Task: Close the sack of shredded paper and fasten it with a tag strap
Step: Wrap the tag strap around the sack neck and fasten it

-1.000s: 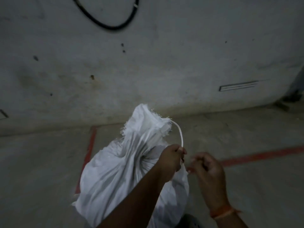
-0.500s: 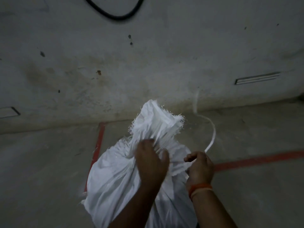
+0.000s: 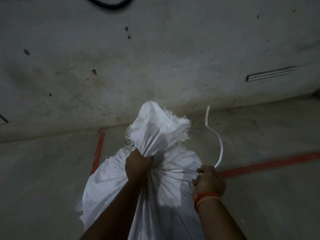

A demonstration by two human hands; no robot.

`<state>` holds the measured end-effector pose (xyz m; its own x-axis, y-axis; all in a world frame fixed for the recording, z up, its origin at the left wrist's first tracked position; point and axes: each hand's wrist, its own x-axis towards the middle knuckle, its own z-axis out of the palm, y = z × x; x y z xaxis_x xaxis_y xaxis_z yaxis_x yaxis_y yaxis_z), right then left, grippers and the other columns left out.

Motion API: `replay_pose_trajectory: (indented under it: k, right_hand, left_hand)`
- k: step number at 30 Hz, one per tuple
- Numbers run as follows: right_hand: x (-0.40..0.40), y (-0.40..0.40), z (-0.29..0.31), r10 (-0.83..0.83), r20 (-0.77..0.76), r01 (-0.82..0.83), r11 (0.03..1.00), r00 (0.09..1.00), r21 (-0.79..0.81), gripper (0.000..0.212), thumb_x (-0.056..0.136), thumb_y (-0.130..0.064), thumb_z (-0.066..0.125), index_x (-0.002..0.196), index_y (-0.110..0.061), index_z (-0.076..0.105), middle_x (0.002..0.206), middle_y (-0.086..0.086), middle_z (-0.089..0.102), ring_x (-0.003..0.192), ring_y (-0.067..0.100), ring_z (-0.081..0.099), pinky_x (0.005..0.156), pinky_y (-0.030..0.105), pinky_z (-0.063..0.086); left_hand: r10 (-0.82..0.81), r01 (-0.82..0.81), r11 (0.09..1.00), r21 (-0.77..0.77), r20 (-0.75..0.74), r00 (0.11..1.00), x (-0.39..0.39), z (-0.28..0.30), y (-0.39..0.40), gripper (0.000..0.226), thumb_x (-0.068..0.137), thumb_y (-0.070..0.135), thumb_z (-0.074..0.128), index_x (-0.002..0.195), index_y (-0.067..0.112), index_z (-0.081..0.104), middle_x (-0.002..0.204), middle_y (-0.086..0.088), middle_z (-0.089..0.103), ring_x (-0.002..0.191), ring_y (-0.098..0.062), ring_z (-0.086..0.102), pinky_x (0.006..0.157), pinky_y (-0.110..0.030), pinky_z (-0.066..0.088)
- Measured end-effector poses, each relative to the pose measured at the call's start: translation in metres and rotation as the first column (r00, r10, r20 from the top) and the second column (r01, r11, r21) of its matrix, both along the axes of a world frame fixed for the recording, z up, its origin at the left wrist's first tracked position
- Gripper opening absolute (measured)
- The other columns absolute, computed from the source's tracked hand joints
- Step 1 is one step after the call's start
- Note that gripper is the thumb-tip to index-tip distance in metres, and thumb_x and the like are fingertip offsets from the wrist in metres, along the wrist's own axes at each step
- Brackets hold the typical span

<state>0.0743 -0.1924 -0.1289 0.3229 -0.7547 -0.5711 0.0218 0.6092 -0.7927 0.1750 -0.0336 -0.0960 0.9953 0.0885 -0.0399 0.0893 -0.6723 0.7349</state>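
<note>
The person's 2 forearms enter from the near edge of the view. The right hand [image 3: 208,181], nearest, wearing an orange wrist band [image 3: 207,196], is clenched on the lower end of the white tag strap [image 3: 220,149], just beside the sack's right shoulder. The left hand [image 3: 138,165] is clenched around the gathered neck [image 3: 155,153] of the white sack [image 3: 110,187], which stands on the concrete floor [image 3: 43,170] inside the corner of 2 red floor lines [image 3: 98,149], close to the wall [image 3: 155,58]. Beyond the fist the frayed mouth [image 3: 161,125] fans out; the strap arcs up and away, its free tip [image 3: 208,110] unsupported. Whether the strap already encircles the neck cannot be told.

To do this step well, the left hand should probably keep the neck bunched tight and low, while the right draws the strap snug directly under the fist, leaving enough fabric above so the loop cannot slip off.
</note>
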Motion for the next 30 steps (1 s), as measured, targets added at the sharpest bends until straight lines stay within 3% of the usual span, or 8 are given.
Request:
replay_pose_trajectory:
  k: [4, 6, 8, 12, 18, 23, 26, 30]
  right_hand:
    - [0.002, 0.002, -0.011, 0.131, -0.093, -0.136, 0.989, 0.987, -0.051, 0.062, 0.093, -0.034, 0.03, 0.052, -0.019, 0.074, 0.054, 0.001, 0.071, 0.055, 0.014, 0.069, 0.053, 0.021, 0.056]
    - [0.004, 0.008, -0.003, 0.096, -0.355, -0.19, 0.952, 0.93, -0.24, 0.059, 0.09, -0.037, 0.034, 0.083, 0.001, 0.079, 0.093, 0.024, 0.076, 0.096, 0.035, 0.071, 0.083, 0.037, 0.056]
    - [0.012, 0.014, 0.009, 0.086, -0.462, -0.275, 0.892, 0.883, -0.359, 0.046, 0.096, -0.024, 0.045, 0.096, 0.012, 0.074, 0.106, 0.032, 0.071, 0.102, 0.043, 0.066, 0.083, 0.039, 0.048]
    - [0.037, 0.017, 0.017, 0.174, -0.454, -0.43, 0.711, 0.874, -0.557, 0.04, 0.089, -0.021, 0.052, 0.077, 0.01, 0.074, 0.081, 0.031, 0.072, 0.072, 0.033, 0.065, 0.062, 0.029, 0.035]
    - [0.07, 0.034, 0.024, 0.407, -0.544, -0.669, 0.296, 0.734, -0.682, 0.043, 0.091, -0.013, 0.057, 0.049, -0.013, 0.048, 0.063, 0.017, 0.062, 0.062, 0.023, 0.052, 0.062, 0.028, 0.031]
    - [0.072, 0.046, 0.026, 0.347, -0.581, -0.676, 0.333, 0.736, -0.657, 0.045, 0.092, -0.017, 0.051, 0.048, -0.015, 0.04, 0.066, 0.015, 0.061, 0.067, 0.029, 0.057, 0.065, 0.027, 0.03]
    - [0.069, 0.048, 0.026, 0.341, -0.597, -0.685, 0.291, 0.726, -0.668, 0.037, 0.086, -0.025, 0.039, 0.054, -0.01, 0.048, 0.078, 0.024, 0.071, 0.077, 0.037, 0.065, 0.068, 0.03, 0.036]
    - [0.07, 0.052, 0.031, 0.684, -0.514, -0.755, 0.082, 0.517, -0.651, 0.036, 0.091, -0.023, 0.052, 0.076, -0.001, 0.077, 0.082, 0.016, 0.076, 0.079, 0.029, 0.07, 0.075, 0.035, 0.053]
  left_hand:
    - [0.068, -0.042, 0.882, -0.47, 0.04, 0.997, -0.009, 0.006, 0.008, 0.034, 0.076, 0.04, 0.076, 0.097, 0.017, 0.063, 0.086, 0.005, 0.066, 0.094, -0.026, 0.066, 0.08, -0.036, 0.053]
    - [0.059, -0.025, 0.779, -0.627, 0.034, 0.998, -0.014, 0.007, 0.013, 0.018, 0.084, 0.023, 0.078, 0.095, 0.019, 0.065, 0.091, 0.007, 0.069, 0.096, -0.022, 0.068, 0.078, -0.032, 0.053]
    - [0.041, -0.004, 0.714, -0.7, 0.037, 0.998, -0.018, 0.004, 0.019, 0.019, 0.082, 0.023, 0.077, 0.098, 0.024, 0.068, 0.102, 0.003, 0.073, 0.103, -0.02, 0.068, 0.085, -0.036, 0.056]
    - [0.029, 0.02, 0.671, -0.741, 0.052, 0.998, -0.02, 0.002, 0.026, 0.035, 0.082, 0.022, 0.079, 0.114, 0.023, 0.067, 0.113, 0.005, 0.071, 0.108, -0.013, 0.067, 0.097, -0.039, 0.054]
    - [-0.057, 0.119, 0.72, -0.683, 0.112, 0.992, -0.015, 0.003, 0.029, 0.032, 0.088, 0.004, 0.072, 0.097, 0.034, 0.065, 0.09, 0.021, 0.076, 0.088, 0.012, 0.069, 0.074, -0.01, 0.055]
    - [-0.092, 0.149, 0.698, -0.701, 0.118, 0.989, -0.012, -0.003, 0.036, 0.041, 0.078, 0.016, 0.084, 0.112, 0.027, 0.064, 0.114, 0.006, 0.07, 0.098, 0.007, 0.069, 0.081, -0.012, 0.056]
    - [-0.113, 0.152, 0.679, -0.718, 0.102, 0.988, -0.011, -0.004, 0.038, 0.071, 0.063, 0.036, 0.086, 0.123, 0.004, 0.064, 0.123, -0.013, 0.069, 0.115, -0.021, 0.068, 0.098, -0.037, 0.057]
    - [-0.124, 0.16, 0.666, -0.729, 0.104, 0.987, -0.012, 0.0, 0.037, 0.073, 0.062, 0.041, 0.081, 0.123, 0.005, 0.065, 0.123, -0.012, 0.071, 0.115, -0.023, 0.068, 0.096, -0.036, 0.057]
